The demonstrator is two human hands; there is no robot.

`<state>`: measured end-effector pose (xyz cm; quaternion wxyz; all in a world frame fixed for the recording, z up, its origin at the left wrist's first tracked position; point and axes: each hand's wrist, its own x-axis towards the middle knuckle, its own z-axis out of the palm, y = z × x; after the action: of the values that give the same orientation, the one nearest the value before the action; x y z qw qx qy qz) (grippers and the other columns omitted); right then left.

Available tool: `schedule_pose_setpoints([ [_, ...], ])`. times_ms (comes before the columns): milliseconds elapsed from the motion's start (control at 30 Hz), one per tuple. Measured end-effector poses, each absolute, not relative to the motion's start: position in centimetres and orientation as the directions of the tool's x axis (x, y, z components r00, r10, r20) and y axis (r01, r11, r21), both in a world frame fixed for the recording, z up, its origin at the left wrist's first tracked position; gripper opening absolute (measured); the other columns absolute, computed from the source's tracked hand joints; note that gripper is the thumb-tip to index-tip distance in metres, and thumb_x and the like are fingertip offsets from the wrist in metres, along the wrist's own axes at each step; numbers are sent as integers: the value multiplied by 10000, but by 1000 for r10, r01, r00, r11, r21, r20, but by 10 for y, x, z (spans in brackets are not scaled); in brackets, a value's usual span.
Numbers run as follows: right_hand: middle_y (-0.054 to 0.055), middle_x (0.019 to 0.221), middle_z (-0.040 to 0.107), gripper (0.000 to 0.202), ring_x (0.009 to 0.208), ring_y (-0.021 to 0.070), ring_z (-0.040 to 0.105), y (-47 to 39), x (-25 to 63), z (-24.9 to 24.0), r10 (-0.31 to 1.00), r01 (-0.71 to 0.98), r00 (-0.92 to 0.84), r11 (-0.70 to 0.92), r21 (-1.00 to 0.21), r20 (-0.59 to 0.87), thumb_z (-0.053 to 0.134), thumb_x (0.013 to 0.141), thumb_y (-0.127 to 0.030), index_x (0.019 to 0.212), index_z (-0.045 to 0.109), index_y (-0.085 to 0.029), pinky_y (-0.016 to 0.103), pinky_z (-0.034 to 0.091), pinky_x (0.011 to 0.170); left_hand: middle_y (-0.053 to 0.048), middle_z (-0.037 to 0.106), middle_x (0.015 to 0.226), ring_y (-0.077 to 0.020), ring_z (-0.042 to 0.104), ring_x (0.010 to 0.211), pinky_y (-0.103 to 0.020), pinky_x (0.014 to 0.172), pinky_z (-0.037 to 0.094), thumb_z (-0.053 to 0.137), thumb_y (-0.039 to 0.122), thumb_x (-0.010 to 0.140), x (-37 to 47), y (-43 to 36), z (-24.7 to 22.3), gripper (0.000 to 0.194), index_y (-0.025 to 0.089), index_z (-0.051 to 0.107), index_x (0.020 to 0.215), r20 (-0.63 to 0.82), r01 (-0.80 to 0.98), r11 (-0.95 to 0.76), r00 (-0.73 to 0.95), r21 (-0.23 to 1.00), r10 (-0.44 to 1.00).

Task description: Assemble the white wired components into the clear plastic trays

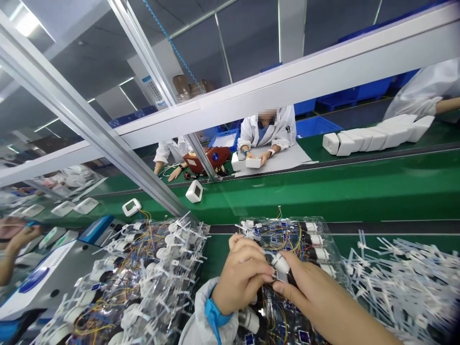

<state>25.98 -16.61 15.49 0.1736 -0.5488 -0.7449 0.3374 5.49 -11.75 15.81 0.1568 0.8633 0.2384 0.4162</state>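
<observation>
My left hand (pixel 244 272) and my right hand (pixel 305 282) meet over a clear plastic tray (pixel 339 268). Between them is a small cylindrical part (pixel 281 263) with a white end and a dark body, pinched by the fingers of both. Fingers partly cover it, so its far end is hidden. A blue strap (pixel 216 314) circles my left wrist. The tray below holds several similar white-capped parts (pixel 314 239) with thin coloured wires and small dark boards.
Left of my hands, a second batch of wired parts (pixel 154 282) bristles with white cable ties. Loose cable ties (pixel 398 287) are heaped at right. Beyond runs a green conveyor (pixel 287 199) carrying white devices (pixel 194 191). Co-workers sit across it; a metal frame (pixel 230 108) crosses above.
</observation>
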Motion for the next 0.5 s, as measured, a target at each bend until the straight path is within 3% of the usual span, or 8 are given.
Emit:
schedule_pose_setpoints([
  [167,126,998,696,305,915,340,664,-170,259,161,934,715,-337,174,-677,-116,482,1009,-361,1253,511,-180,414,492,756,-23,701,795,-201,599,953,-412,961,357,594,236,957,57,-120,156,118,221,673,871,671,248,-850,528,465,521],
  [367,125,945,697,296,879,349,670,-172,255,161,945,743,-315,185,-643,-92,474,1005,-345,1232,516,-160,404,487,718,-10,708,784,-201,605,944,-438,1007,307,610,209,943,58,-122,159,101,224,679,870,678,272,-869,545,413,493],
  [500,112,1011,697,277,918,326,664,-170,257,159,935,691,-349,211,-692,-63,499,995,-376,1205,535,-200,390,484,757,-45,701,895,-209,603,994,-419,966,371,587,301,967,49,-119,164,165,234,718,893,621,252,-858,603,447,501],
])
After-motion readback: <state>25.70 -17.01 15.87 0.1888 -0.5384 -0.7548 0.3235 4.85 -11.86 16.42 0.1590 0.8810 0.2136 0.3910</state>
